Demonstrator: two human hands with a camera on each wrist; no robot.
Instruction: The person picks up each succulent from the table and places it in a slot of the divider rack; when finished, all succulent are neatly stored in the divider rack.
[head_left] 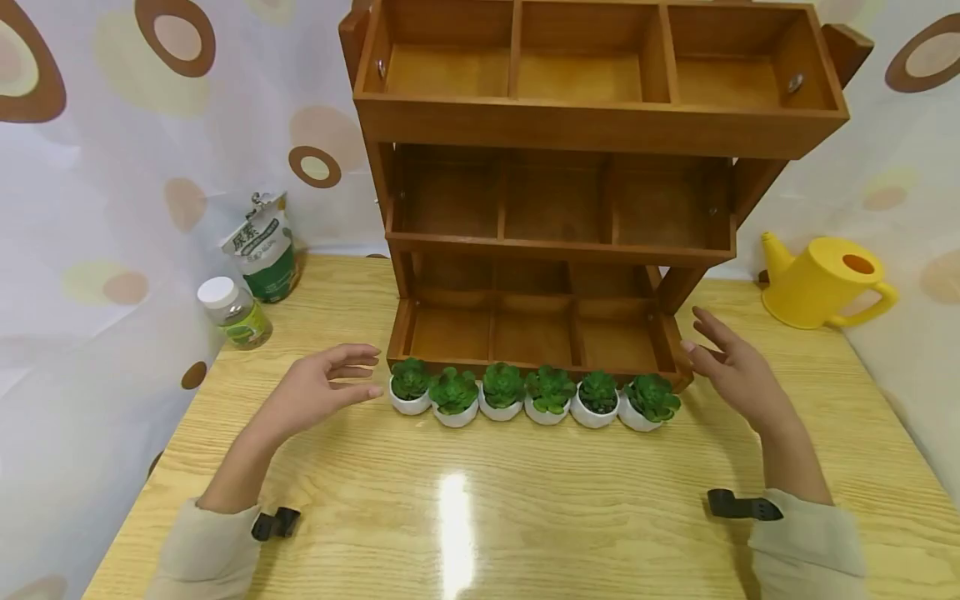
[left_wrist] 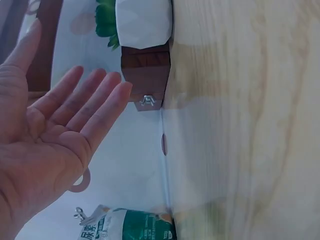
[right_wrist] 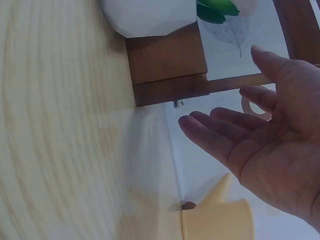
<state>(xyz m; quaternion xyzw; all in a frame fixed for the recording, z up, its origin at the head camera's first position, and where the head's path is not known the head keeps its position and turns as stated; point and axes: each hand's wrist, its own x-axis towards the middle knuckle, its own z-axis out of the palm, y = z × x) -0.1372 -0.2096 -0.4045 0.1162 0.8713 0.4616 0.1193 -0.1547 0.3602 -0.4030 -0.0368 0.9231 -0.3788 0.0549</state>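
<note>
Several small green succulents in white pots [head_left: 502, 392] stand in a row along the front of a brown wooden three-tier shelf [head_left: 600, 125]. My left hand [head_left: 318, 387] hovers left of the row, fingers relaxed, near the leftmost potted succulent [head_left: 409, 387]. On the other side, my right hand [head_left: 738, 367] is held up beside the shelf's lower right corner, right of the last potted succulent [head_left: 648, 402]. Both palms face inward with nothing in them. In the left wrist view, the fingers [left_wrist: 107, 107] are loosely extended; the right wrist view shows similarly loose fingers [right_wrist: 215, 132].
A yellow watering can [head_left: 817, 283] stands at the back right. At the back left are a green-and-white bag [head_left: 268, 258] closed with a clip and a white-lidded jar [head_left: 236, 312]. The shelf's divided compartments [head_left: 450, 71] hold nothing. Patterned sheeting [head_left: 112, 208] borders the wooden table [head_left: 570, 517].
</note>
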